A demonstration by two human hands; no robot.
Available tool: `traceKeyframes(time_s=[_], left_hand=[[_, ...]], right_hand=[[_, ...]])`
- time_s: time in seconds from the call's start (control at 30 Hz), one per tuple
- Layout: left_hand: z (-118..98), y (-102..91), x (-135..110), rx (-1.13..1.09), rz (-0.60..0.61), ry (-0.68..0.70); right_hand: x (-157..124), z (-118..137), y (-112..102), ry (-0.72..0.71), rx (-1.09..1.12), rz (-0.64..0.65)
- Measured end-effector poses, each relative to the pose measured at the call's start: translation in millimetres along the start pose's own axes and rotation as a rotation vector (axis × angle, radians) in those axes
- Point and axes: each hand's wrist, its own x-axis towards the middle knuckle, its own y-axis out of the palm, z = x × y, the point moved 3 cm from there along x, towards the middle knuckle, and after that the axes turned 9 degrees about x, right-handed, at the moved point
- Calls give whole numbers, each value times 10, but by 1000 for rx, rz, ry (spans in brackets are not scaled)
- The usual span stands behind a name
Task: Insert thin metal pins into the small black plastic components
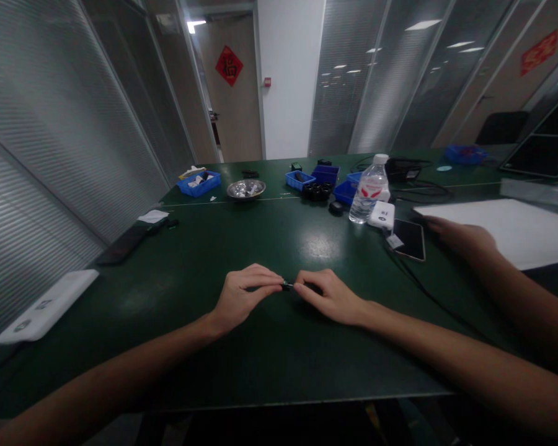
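Along the left of the dark green table, a long white device lies flat near the edge. Toward the front, the left hand and right hand each pinch, thumb against fingers, one end of a small dark piece held between them.

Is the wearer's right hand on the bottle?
No, the right hand is at a small dark part, with the bottle standing farther back.
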Motion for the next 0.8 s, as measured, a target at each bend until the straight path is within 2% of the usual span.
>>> traceKeyframes(time_s=[0.27, 0.47, 0.63, 0.8], left_hand=[[-11, 27, 0, -8, -40, 56], [-13, -3, 19, 60, -39, 96], [-3, 0, -3, 180, 42, 198], [13, 47, -24, 247, 144, 265]], right_hand=[[-2, 81, 50, -4, 34, -25], [5, 57, 17, -47, -62, -11], [11, 9, -6, -95, -206, 11], [0, 19, 29, -100, -259, 62]])
